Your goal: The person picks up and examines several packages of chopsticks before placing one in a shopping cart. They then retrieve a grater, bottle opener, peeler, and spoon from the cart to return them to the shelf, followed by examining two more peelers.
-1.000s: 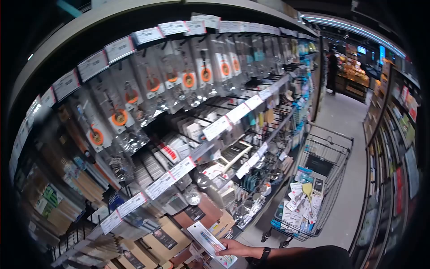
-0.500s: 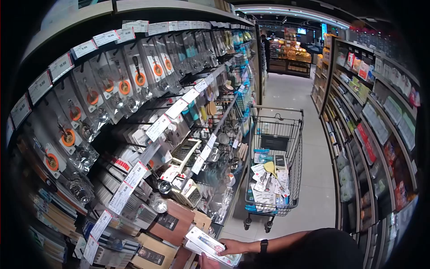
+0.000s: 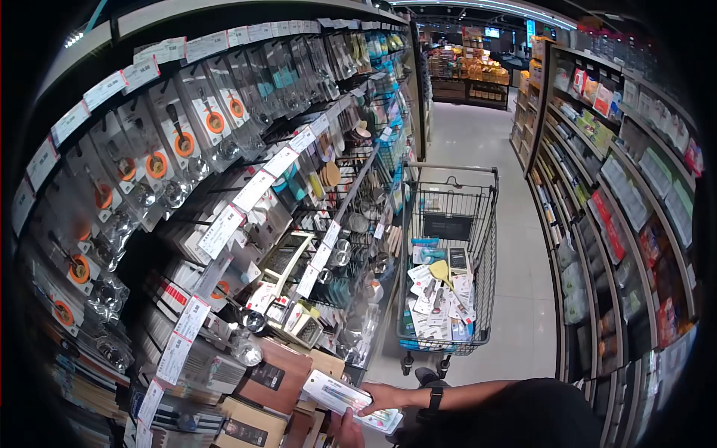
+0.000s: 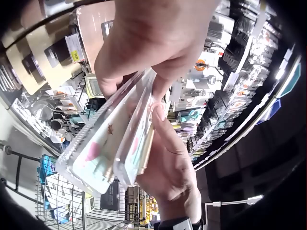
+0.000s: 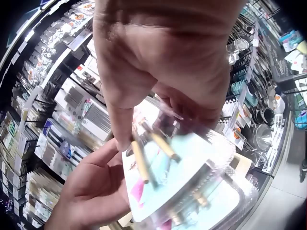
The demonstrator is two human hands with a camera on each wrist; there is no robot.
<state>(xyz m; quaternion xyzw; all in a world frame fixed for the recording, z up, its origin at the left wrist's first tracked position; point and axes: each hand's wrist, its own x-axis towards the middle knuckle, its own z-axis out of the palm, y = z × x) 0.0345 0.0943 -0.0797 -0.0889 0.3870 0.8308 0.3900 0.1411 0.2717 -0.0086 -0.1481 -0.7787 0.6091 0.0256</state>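
Observation:
Two clear plastic blister packs (image 3: 334, 393) with white and mint cards are between both hands, low in the head view. Gold-coloured handles show through the plastic of the upper pack (image 5: 144, 191). My right hand (image 3: 382, 398), below a dark wristband, grips the packs by one side, thumb on top. From below, my left hand (image 3: 348, 431) pinches their near edge between thumb and fingers. In the left wrist view the packs (image 4: 96, 163) stand fanned apart at their far ends, and the left hand (image 4: 156, 40) straddles their near end.
Racks of hanging kitchen tools (image 3: 183, 142) with price labels (image 3: 254, 190) line the left. Boxed wooden boards (image 3: 275, 377) lie below the packs. A wire cart (image 3: 489, 299) holding several packages and a yellow spatula (image 3: 441, 270) stands ahead. Another shelf (image 3: 597, 216) runs along the right.
The left hand has come in from below and taken hold of the packs alongside the right hand. The head view has turned right, so the cart appears further left.

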